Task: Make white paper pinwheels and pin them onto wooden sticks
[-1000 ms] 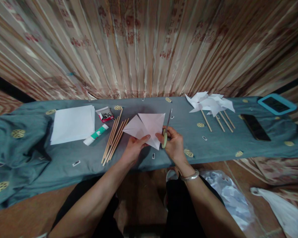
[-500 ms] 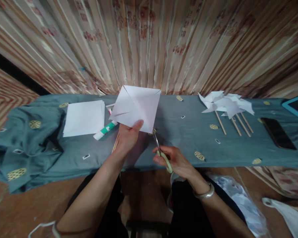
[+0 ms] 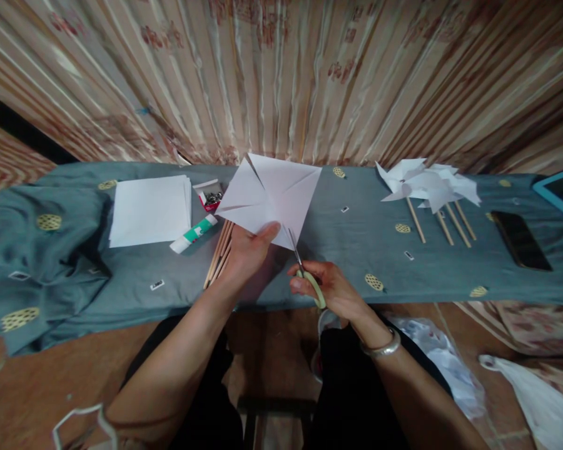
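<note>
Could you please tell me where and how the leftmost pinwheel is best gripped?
Probably by the near end of its wooden stick, from the near side: that end juts towards the camera, free of the paper blades, which crowd the neighbouring pinwheel.

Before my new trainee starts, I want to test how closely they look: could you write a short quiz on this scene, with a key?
1. Multiple choice: the left hand holds
A) the phone
B) the white paper
C) the box

2. Fill in the blank: the right hand holds the ____.

3. Count: how many sticks show below the paper pinwheels?

Key:
1. B
2. scissors
3. four
</note>
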Action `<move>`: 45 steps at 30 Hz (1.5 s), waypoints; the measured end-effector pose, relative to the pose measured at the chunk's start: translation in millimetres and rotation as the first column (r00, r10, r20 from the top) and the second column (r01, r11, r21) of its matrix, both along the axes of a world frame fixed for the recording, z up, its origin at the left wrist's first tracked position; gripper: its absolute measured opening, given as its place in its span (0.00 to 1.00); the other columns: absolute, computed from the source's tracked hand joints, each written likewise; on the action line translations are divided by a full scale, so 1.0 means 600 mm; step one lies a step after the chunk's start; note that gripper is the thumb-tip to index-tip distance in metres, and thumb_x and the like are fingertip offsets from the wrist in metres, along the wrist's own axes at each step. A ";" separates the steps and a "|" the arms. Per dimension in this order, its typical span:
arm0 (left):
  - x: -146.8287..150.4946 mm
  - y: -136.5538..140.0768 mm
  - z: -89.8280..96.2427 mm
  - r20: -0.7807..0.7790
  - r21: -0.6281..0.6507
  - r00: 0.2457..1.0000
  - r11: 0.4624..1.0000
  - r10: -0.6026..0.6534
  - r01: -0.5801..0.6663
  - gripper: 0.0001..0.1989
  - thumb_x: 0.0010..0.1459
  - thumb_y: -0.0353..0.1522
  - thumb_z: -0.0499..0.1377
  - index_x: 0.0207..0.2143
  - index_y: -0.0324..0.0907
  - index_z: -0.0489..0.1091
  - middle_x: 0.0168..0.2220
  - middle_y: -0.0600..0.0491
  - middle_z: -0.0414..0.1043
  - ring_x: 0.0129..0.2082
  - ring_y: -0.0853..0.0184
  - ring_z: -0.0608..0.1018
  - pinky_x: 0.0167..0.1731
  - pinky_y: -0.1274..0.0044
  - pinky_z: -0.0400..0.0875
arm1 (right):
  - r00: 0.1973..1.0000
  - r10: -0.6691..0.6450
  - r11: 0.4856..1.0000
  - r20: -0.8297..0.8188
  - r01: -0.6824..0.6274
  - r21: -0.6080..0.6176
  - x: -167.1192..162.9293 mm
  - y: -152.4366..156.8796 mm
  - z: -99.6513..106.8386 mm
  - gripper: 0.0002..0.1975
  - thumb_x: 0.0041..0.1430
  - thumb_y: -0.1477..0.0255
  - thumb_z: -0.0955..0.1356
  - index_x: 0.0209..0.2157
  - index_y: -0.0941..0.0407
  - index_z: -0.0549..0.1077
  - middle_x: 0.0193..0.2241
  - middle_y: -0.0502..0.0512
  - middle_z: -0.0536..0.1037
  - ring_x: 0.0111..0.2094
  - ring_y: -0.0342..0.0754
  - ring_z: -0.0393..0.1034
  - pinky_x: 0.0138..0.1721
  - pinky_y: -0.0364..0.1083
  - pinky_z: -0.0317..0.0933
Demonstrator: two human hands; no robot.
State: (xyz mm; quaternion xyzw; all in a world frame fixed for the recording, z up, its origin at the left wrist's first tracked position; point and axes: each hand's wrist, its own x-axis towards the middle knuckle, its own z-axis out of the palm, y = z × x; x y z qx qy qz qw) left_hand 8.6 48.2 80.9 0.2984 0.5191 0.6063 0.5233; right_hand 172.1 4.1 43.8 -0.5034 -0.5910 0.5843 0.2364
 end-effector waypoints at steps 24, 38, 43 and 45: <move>-0.009 0.002 -0.019 -0.329 0.068 0.940 0.991 -0.087 0.115 0.24 0.49 0.28 0.63 0.50 0.39 0.68 0.41 0.49 0.80 0.44 0.58 0.80 0.48 0.68 0.72 | 1.000 0.006 0.998 -0.014 -0.007 -0.055 0.001 0.003 0.007 0.26 0.46 0.49 0.73 0.35 0.58 0.75 0.23 0.48 0.72 0.25 0.41 0.62 0.27 0.41 0.56; -0.013 0.008 -0.024 -0.306 0.024 0.950 0.998 -0.056 0.066 0.21 0.47 0.29 0.64 0.46 0.40 0.70 0.39 0.49 0.79 0.40 0.59 0.80 0.43 0.69 0.74 | 0.998 -0.031 0.996 -0.047 0.027 -0.088 -0.002 0.001 -0.007 0.23 0.48 0.52 0.73 0.36 0.58 0.76 0.22 0.49 0.73 0.24 0.42 0.66 0.25 0.41 0.58; -0.015 0.008 -0.024 -0.311 0.025 0.948 0.997 -0.067 0.079 0.21 0.47 0.29 0.64 0.46 0.39 0.70 0.38 0.47 0.80 0.40 0.58 0.80 0.43 0.69 0.74 | 0.998 -0.039 0.995 -0.056 0.033 -0.090 -0.001 0.000 -0.016 0.22 0.48 0.53 0.73 0.36 0.57 0.77 0.21 0.48 0.73 0.23 0.41 0.66 0.25 0.41 0.58; -0.016 0.008 -0.025 -0.321 0.035 0.945 0.996 -0.065 0.080 0.22 0.47 0.30 0.64 0.47 0.39 0.70 0.38 0.47 0.80 0.41 0.57 0.80 0.44 0.68 0.74 | 0.997 -0.048 0.994 -0.057 0.042 -0.099 -0.002 0.000 -0.017 0.21 0.47 0.54 0.74 0.35 0.57 0.77 0.21 0.48 0.73 0.23 0.41 0.66 0.24 0.41 0.58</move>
